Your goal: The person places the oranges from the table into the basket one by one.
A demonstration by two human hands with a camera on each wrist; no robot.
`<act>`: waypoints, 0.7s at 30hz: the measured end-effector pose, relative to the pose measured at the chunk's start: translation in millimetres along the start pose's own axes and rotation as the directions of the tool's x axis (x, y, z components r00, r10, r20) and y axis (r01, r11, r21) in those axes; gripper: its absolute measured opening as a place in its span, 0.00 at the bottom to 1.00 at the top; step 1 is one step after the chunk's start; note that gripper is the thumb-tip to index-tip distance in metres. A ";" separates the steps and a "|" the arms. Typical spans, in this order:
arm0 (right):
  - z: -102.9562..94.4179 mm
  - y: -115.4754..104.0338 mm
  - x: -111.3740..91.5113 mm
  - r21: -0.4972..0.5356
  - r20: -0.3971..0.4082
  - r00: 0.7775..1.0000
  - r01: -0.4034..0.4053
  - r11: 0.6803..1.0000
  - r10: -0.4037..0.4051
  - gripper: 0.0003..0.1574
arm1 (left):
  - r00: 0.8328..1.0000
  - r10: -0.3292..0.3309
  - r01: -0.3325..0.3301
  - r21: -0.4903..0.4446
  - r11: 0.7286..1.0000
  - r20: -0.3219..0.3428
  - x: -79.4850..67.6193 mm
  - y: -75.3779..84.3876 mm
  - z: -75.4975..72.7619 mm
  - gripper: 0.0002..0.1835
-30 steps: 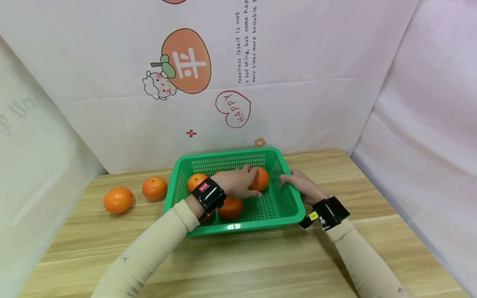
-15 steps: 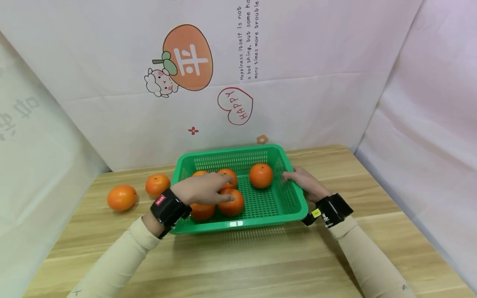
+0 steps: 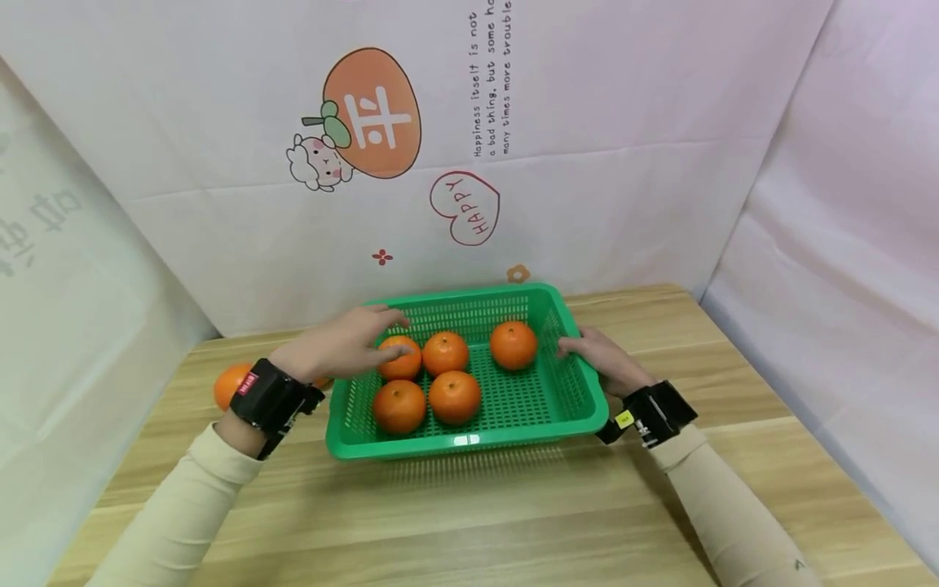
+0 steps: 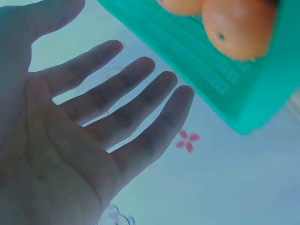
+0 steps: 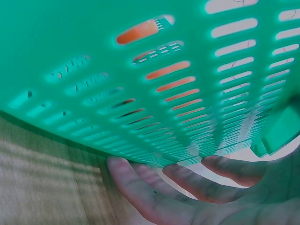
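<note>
A green plastic basket [image 3: 513,432] stands on the table with several oranges in it. One orange [image 3: 513,346] sits apart near the back right, while the others, such as this front orange [image 3: 455,398], cluster at the left. My left hand [image 3: 337,342] hovers over the basket's left end, holding nothing; in the left wrist view its fingers [image 4: 136,112] are spread and nearly straight. The right hand [image 3: 605,363] grips the basket's right side, thumb over the rim. From the right wrist view, its fingertips [image 5: 119,166] touch the slotted outer wall.
Left of the basket, an orange [image 3: 231,385] lies on the wooden table [image 3: 469,522], partly covered by the left wrist strap. A second orange [image 3: 320,381] is almost hidden behind the left hand. White printed cloth [image 3: 587,204] encloses the back and sides.
My left hand has let go of the orange at the basket's back right and moved left, across the other oranges to the basket's left end. The right hand keeps its grip.
</note>
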State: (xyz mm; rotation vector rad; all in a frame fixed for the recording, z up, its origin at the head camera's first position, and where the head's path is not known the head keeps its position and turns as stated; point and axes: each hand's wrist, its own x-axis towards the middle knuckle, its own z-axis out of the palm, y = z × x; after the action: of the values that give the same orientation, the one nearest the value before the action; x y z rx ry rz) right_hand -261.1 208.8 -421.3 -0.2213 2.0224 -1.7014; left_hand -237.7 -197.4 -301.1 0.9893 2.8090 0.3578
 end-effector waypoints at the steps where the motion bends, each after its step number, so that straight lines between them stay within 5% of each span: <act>1: -0.3 0.1 -0.2 0.001 -0.001 1.000 -0.002 1.000 0.002 0.48 | 1.000 -0.013 0.013 0.010 1.000 -0.011 -2.4 -3.0 -1.7 0.24; 11: -4.0 -0.4 -1.5 0.001 -0.010 1.000 -0.007 1.000 0.007 0.47 | 0.977 -0.199 0.202 0.030 0.979 -0.081 -28.3 -39.9 -18.0 0.26; 21: 0.7 1.1 1.4 0.000 0.006 1.000 -0.002 1.000 0.002 0.46 | 0.945 -0.315 0.322 0.083 0.943 -0.090 -58.4 -85.1 -9.6 0.28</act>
State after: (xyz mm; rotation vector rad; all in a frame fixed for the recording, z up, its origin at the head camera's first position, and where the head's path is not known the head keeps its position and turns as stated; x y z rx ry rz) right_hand -261.8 207.8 -422.8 -0.2237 2.0175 -1.6973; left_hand -245.5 -300.3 -311.5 0.5276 3.0120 0.2240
